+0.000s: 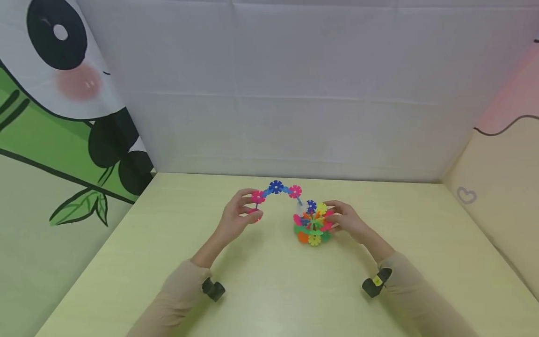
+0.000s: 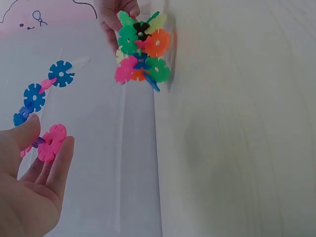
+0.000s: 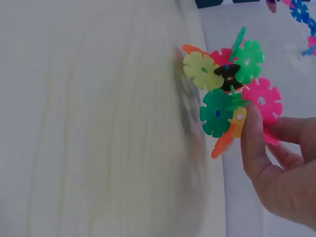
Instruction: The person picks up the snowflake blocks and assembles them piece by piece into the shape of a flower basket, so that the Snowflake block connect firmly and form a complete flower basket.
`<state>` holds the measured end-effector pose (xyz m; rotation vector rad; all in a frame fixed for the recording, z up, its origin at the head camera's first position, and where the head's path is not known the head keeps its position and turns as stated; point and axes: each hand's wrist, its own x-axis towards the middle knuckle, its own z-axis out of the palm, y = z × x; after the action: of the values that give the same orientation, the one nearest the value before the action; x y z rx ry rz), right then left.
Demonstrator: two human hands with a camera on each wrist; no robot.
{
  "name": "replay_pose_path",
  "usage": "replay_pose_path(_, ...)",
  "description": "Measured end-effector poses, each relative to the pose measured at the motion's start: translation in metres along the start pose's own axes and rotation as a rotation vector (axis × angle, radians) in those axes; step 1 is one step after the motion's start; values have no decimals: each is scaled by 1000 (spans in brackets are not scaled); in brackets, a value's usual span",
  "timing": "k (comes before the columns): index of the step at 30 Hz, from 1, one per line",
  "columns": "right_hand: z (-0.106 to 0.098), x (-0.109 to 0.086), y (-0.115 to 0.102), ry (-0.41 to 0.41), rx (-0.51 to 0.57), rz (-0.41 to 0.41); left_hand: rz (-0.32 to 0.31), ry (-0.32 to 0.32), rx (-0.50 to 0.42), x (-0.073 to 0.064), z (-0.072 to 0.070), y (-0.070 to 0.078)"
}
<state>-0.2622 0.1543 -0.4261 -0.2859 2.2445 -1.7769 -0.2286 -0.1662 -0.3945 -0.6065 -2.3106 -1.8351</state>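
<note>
An arched chain of interlocking snowflake discs [image 1: 275,186], pink and blue, hangs above the table. My left hand [image 1: 237,215] pinches a pink disc [image 2: 52,143] at its left end between thumb and fingers. At the chain's right end is a clear, whitish disc [image 2: 79,63]; whether it joins the cluster I cannot tell. A rounded cluster of snowflake discs [image 1: 314,239] in green, yellow, orange, pink and blue is at the table's middle. On its right side my right hand [image 1: 347,220] grips it, the thumb against green and pink discs [image 3: 262,100] in the right wrist view.
The pale wooden table [image 1: 269,290] runs back to a white sheet-like wall [image 1: 294,135]. A cartoon-printed panel [image 1: 63,140] borders the left side and a cream and pink panel [image 1: 501,178] the right. Each sleeve carries a black wrist camera [image 1: 213,289].
</note>
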Motion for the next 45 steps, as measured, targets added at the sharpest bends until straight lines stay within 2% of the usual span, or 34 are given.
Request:
replay_pose_path(3,15,5,2,-35,-2,-6,-20,-17,-21,3,9,-2)
replay_pose_path(5,19,5,2,-29,-63,-24,-38,-29,-31,5,15,-4)
replay_pose_path(9,17,-2,-4,43,-261,-142,-67,-45,-36,8,25,-8)
replay_pose_path(11,15,-6,-9,69,-309,-197,-69,-58,-38,10,29,-9)
replay_pose_path(13,13,-8,-13,62,-302,-239,-70,-74,-48,13,33,-10)
replay_pose_path(16,12,-9,-16,42,-251,-261,-76,-100,-65,17,37,-11)
replay_pose_path(21,7,-7,-15,92,-213,-297,-121,-121,-39,21,40,-18)
replay_pose_path(25,4,-7,-13,129,-199,-310,-185,-90,54,20,39,-21)
replay_pose_path(28,3,-7,-13,146,-189,-302,-204,-63,138,19,39,-22)
replay_pose_path(30,3,-7,-13,153,-189,-300,-192,-55,174,18,39,-21)
replay_pose_path(38,2,-11,-10,173,-175,-263,-67,-21,267,17,40,-22)
replay_pose_path(45,3,-14,-3,169,-171,-249,-18,0,273,16,38,-25)
